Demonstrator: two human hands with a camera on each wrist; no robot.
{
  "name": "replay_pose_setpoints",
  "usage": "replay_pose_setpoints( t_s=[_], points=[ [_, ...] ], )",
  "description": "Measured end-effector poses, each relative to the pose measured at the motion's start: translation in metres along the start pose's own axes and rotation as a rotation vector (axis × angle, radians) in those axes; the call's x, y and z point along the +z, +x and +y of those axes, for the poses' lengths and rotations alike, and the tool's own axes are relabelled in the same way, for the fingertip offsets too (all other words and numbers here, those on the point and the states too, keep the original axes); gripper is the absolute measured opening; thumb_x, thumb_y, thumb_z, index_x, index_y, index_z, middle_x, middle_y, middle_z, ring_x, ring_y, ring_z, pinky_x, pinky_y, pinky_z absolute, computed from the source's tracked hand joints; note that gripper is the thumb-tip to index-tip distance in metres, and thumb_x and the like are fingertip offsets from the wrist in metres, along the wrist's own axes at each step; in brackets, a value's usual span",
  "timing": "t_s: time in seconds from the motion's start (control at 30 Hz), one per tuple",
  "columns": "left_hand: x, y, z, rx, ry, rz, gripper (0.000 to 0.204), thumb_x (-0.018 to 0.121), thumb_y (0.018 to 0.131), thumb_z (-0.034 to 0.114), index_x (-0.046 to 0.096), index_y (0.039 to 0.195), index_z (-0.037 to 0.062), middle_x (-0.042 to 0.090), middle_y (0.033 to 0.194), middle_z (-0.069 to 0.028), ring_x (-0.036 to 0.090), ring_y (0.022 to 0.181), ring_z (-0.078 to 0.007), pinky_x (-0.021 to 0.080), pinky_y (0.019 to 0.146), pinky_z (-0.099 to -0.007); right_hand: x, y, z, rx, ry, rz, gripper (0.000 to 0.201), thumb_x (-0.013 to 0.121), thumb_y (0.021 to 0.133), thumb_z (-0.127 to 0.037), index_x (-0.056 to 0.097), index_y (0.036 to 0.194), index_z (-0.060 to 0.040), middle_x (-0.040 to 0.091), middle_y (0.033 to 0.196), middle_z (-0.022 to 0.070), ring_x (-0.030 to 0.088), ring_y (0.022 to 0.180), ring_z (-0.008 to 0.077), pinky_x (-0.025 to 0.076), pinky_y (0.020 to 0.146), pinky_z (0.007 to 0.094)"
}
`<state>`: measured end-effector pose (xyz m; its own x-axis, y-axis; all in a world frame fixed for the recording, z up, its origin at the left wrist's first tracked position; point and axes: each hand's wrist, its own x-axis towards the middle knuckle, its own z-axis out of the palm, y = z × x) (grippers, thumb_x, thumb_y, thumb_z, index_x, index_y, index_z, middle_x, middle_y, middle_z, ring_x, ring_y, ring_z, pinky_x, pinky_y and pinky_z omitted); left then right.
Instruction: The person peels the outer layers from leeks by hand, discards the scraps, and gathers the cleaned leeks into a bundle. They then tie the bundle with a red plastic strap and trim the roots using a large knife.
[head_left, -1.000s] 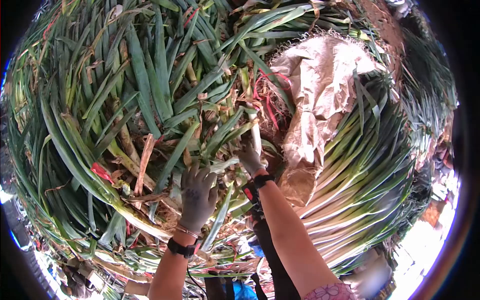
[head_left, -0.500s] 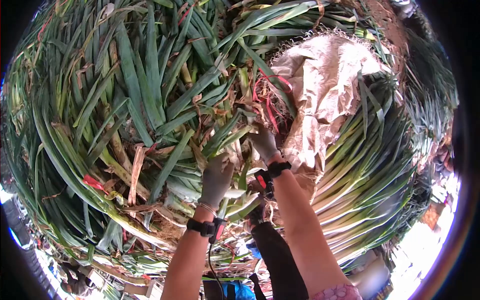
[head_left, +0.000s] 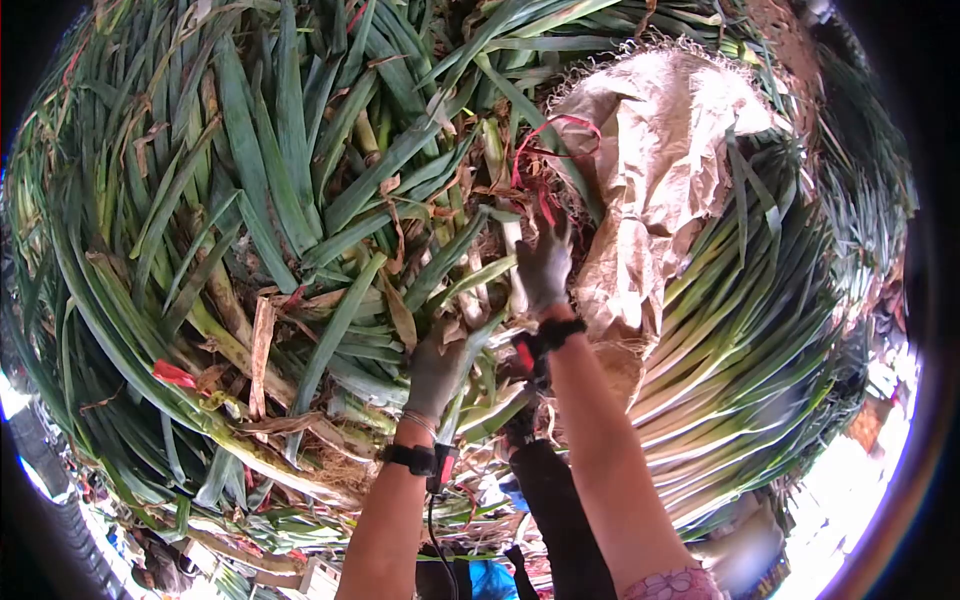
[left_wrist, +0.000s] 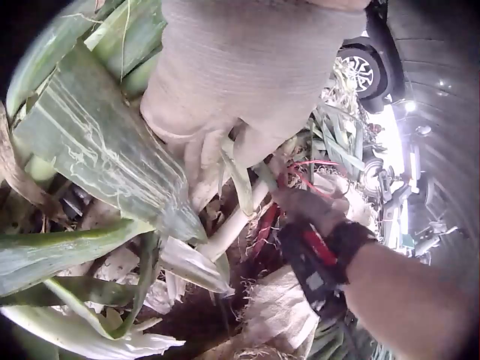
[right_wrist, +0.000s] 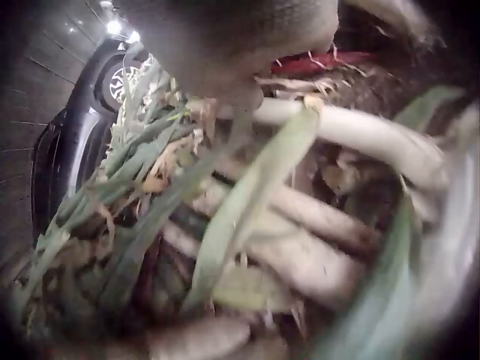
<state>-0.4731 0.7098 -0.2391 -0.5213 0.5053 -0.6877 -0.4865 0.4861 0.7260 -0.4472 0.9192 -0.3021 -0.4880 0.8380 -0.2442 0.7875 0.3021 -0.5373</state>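
Note:
A large pile of leeks (head_left: 265,150), green leaves and pale stalks mixed with dried leaves, lies before me. My gloved left hand (head_left: 437,375) is low in its middle. In the left wrist view its fingers (left_wrist: 199,154) are curled at a pale leek leaf (left_wrist: 241,184) that comes out by the thumb. My gloved right hand (head_left: 545,268) reaches forward beside a white leek stalk (head_left: 513,245), fingers extended at the red ties (head_left: 540,190). In the right wrist view that hand (right_wrist: 232,52) is blurred over a thick white stalk (right_wrist: 360,135).
A pale woven sack (head_left: 650,170) lies right of my right hand. Beyond it, leeks (head_left: 720,380) are laid in a fan, white ends toward me. A red scrap (head_left: 174,374) sits at left. A dark car (right_wrist: 79,146) stands beyond the pile.
My left hand has moved right and slightly forward into the leeks, its fingers now among them. My right hand has moved forward and right, from the white stalk to the red ties.

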Motion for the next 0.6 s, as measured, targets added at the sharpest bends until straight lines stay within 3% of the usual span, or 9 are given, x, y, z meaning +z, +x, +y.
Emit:
replay_pose_setpoints(
  t_s=[0.1, 0.17, 0.23, 0.27, 0.3, 0.37, 0.47, 0.5, 0.6],
  points=[
    [0.0, -0.004, 0.0, -0.007, 0.062, 0.002, 0.03, 0.053, 0.09, 0.012, 0.055, 0.116, -0.003, 0.064, 0.108, -0.0112, 0.059, 0.105, -0.0192, 0.044, 0.092, -0.0303, 0.004, 0.05, 0.039, 0.036, 0.181, -0.36, 0.044, 0.066, 0.078, -0.014, 0.057, 0.121, -0.0073, 0.054, 0.127, 0.0188, 0.055, 0.112, 0.0356, 0.047, 0.093, 0.0387],
    [0.002, -0.01, 0.001, 0.005, 0.074, 0.009, 0.031, 0.053, 0.09, 0.013, 0.055, 0.117, -0.0035, 0.064, 0.11, -0.012, 0.059, 0.106, -0.0193, 0.043, 0.093, -0.03, 0.033, 0.06, 0.1, -0.271, 0.544, -0.618, 0.028, 0.06, 0.086, -0.012, 0.062, 0.113, -0.0039, 0.065, 0.111, 0.0153, 0.062, 0.1, 0.0271, 0.053, 0.08, 0.035],
    [0.006, -0.016, 0.004, 0.011, -0.108, 0.102, 0.024, 0.056, 0.089, 0.012, 0.058, 0.108, -0.0017, 0.065, 0.103, -0.0123, 0.062, 0.099, -0.019, 0.046, 0.086, -0.0298, -0.033, 0.025, 0.025, 0.142, 1.125, -0.668, 0.029, 0.059, 0.091, -0.012, 0.06, 0.116, 0.0019, 0.068, 0.099, 0.0093, 0.064, 0.086, 0.0155, 0.053, 0.074, 0.0297],
    [0.005, -0.018, 0.002, 0.014, -0.114, 0.101, 0.024, 0.056, 0.089, 0.012, 0.058, 0.108, -0.0017, 0.065, 0.103, -0.0123, 0.062, 0.099, -0.019, 0.046, 0.086, -0.0298, -0.049, 0.007, 0.007, 0.253, 1.099, -0.639, 0.028, 0.059, 0.091, -0.013, 0.062, 0.112, 0.0046, 0.068, 0.097, 0.0103, 0.063, 0.079, 0.0148, 0.052, 0.072, 0.0277],
    [0.002, -0.019, -0.002, 0.03, -0.065, 0.044, 0.034, 0.054, 0.092, 0.022, 0.055, 0.116, -0.003, 0.062, 0.11, -0.0146, 0.059, 0.104, -0.0222, 0.045, 0.091, -0.0326, -0.067, -0.014, -0.005, 0.045, 0.916, -0.613, 0.029, 0.06, 0.091, -0.016, 0.063, 0.112, 0.0039, 0.068, 0.096, 0.0093, 0.063, 0.079, 0.0136, 0.052, 0.072, 0.0266],
    [0.0, -0.024, 0.003, 0.053, -0.011, -0.018, 0.045, 0.052, 0.095, 0.031, 0.051, 0.123, -0.0043, 0.06, 0.117, -0.0168, 0.057, 0.11, -0.0253, 0.043, 0.097, -0.0354, -0.099, -0.053, -0.032, 0.136, 0.826, -0.633, 0.028, 0.06, 0.091, -0.019, 0.065, 0.111, 0.0009, 0.068, 0.093, 0.0073, 0.062, 0.08, 0.0118, 0.051, 0.073, 0.0246],
    [0.002, -0.037, 0.041, -0.13, -0.42, -0.118, 0.063, 0.047, 0.094, 0.05, 0.044, 0.132, -0.0006, 0.054, 0.125, -0.0189, 0.054, 0.114, -0.0288, 0.039, 0.102, -0.0405, -0.133, -0.096, -0.046, 0.276, 0.922, -0.691, 0.028, 0.06, 0.09, -0.013, 0.063, 0.113, 0.0022, 0.067, 0.097, 0.0054, 0.06, 0.085, 0.0076, 0.049, 0.075, 0.0213],
    [0.005, -0.04, 0.052, -0.127, -0.417, -0.125, 0.063, 0.047, 0.094, 0.05, 0.044, 0.132, -0.0006, 0.054, 0.125, -0.0189, 0.054, 0.114, -0.0288, 0.039, 0.102, -0.0405, -0.139, -0.108, -0.048, 0.386, 0.957, -0.696, 0.026, 0.06, 0.09, -0.01, 0.063, 0.112, 0.0033, 0.068, 0.096, 0.0057, 0.06, 0.086, 0.007, 0.048, 0.074, 0.0206],
    [0.013, -0.045, 0.072, -0.124, -0.511, -0.302, 0.056, 0.051, 0.094, 0.045, 0.047, 0.131, 0.0033, 0.054, 0.126, -0.0159, 0.055, 0.112, -0.0249, 0.04, 0.102, -0.0394, -0.151, -0.126, -0.043, 0.25, 0.857, -0.694, 0.029, 0.057, 0.09, -0.01, 0.061, 0.117, 0.0019, 0.067, 0.101, 0.005, 0.059, 0.087, 0.0083, 0.048, 0.077, 0.0225]
  ],
)
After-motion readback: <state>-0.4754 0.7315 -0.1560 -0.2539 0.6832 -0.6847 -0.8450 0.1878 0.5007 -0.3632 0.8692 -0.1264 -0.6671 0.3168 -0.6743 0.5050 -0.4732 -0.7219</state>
